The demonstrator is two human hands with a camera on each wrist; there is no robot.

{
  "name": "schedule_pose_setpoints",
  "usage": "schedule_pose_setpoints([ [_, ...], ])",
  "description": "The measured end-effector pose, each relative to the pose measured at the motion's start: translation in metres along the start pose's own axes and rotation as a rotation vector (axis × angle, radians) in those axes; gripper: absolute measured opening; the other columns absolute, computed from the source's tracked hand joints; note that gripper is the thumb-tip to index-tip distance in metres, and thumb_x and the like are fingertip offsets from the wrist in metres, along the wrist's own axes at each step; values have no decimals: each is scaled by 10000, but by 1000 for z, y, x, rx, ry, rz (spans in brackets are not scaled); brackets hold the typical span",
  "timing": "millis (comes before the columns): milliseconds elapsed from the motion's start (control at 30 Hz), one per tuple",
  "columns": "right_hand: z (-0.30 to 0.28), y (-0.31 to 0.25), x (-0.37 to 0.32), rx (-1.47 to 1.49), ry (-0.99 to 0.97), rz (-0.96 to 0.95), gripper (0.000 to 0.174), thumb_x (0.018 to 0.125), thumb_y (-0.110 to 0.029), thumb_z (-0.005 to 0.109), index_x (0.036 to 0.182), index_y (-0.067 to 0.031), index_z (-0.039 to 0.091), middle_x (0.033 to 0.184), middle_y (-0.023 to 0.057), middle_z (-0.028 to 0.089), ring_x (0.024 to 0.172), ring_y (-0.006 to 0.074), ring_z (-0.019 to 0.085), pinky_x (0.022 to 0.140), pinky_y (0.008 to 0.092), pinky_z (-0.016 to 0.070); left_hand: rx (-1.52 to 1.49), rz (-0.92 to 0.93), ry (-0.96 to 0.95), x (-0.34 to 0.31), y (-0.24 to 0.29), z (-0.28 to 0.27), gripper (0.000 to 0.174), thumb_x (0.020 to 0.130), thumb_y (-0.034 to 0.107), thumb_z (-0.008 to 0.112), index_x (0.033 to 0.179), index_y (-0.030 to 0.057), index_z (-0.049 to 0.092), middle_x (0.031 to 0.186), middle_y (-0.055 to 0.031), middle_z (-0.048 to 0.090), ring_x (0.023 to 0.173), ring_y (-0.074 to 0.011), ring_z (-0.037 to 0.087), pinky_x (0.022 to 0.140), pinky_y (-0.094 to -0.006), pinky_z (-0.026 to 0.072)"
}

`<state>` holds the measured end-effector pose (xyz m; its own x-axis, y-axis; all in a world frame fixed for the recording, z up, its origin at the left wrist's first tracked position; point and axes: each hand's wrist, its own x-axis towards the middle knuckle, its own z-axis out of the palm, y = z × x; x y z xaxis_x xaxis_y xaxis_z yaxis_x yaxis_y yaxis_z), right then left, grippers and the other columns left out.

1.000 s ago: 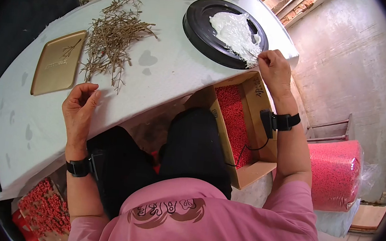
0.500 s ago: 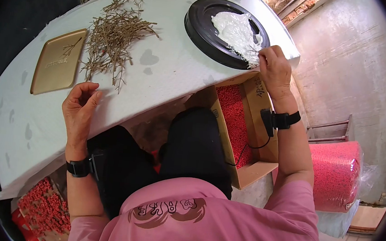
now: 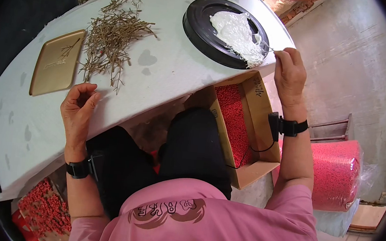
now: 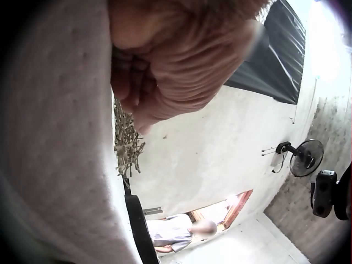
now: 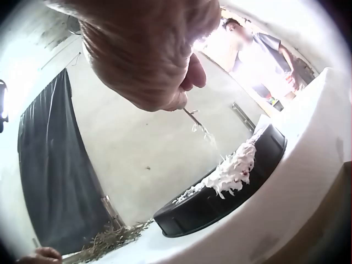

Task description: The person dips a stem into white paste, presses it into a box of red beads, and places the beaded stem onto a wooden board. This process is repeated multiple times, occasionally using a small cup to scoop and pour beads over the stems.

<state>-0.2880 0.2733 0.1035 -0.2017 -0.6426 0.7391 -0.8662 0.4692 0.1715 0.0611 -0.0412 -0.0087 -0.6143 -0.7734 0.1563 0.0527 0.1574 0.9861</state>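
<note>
My right hand [image 3: 290,76] pinches a thin twig [image 5: 192,116] between thumb and fingers, just off the right rim of a round black lid-like tray [image 3: 193,30]. Whitish strands cling to the twig's tip. Thick white paste [image 3: 234,29] lies in the tray and spills over its near rim, trailing down in ragged strings in the right wrist view. At the table's near edge rests my left hand [image 3: 78,107], its fingers loosely bent and holding nothing. Beyond it lies a heap of dry brown branching twigs [image 3: 115,36].
A gold tray [image 3: 43,78] with one branched twig stands at the left of the white-covered table [image 3: 160,78]. Below the edge, a cardboard box [image 3: 261,111] holds red beads [image 3: 231,110]. A bag of red beads [image 3: 334,176] stands right. Another person [image 5: 264,55] is near the doorway.
My right hand has drawn right, off the paste and past the tray's rim, with the twig. The left hand stays put. A person has come into view at the top right.
</note>
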Motion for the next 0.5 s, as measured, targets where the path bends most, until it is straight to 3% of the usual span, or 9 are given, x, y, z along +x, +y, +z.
schedule_pose_setpoints([
  [233,18,-10,-11,-66,-234,-344,157,735,-38,608,891,-56,603,942,90,577,884,260,619,755,351,526,2,13,-11,0,-1,-2,206,868,16,715,1069,33,675,936,24,629,865,-57,566,806,-201,451],
  [500,-4,-10,-32,-46,-253,-343,146,761,-33,628,905,-52,626,957,97,604,891,262,635,748,350,528,5,3,-17,-1,2,-1,199,867,15,714,1062,32,673,929,26,629,859,-56,564,803,-198,448],
])
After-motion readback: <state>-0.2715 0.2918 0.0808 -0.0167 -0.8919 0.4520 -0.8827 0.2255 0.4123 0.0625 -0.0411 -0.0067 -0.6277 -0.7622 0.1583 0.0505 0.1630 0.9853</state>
